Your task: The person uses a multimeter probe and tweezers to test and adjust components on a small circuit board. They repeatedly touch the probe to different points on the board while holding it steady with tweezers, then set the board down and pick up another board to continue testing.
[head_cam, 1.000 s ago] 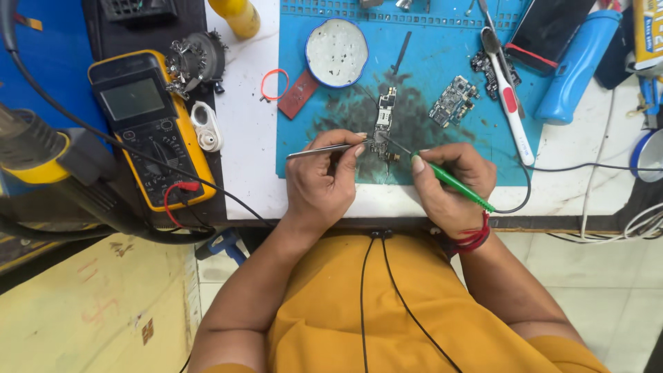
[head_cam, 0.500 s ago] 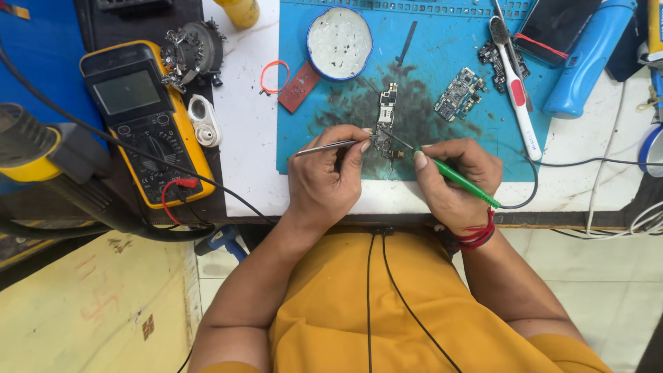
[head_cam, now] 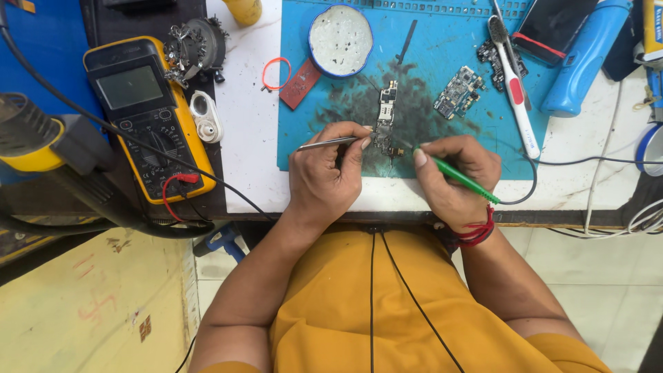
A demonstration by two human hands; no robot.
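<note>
Thin metal tweezers (head_cam: 330, 143) were pinched in the closed left hand (head_cam: 330, 176), a green-handled soldering iron (head_cam: 461, 179) gripped in the closed right hand (head_cam: 452, 178). Both tips were set on the small narrow circuit board (head_cam: 385, 123), lying on the blue work mat (head_cam: 442, 55). A slipped iron tip could have scorched nearby components, judging by the tight spacing.

Between our hands (head_cam: 330, 181) (head_cam: 456, 181) we see a bare circuit board (head_cam: 386, 119) with dull metal parts. Our left holds thin, shiny metal tweezers (head_cam: 326, 143); our right holds a smooth green plastic probe (head_cam: 464, 179). Beneath lies a matt blue rubbery mat (head_cam: 442, 48), soot-smudged, on a glossy white bench (head_cam: 245, 138).
</note>
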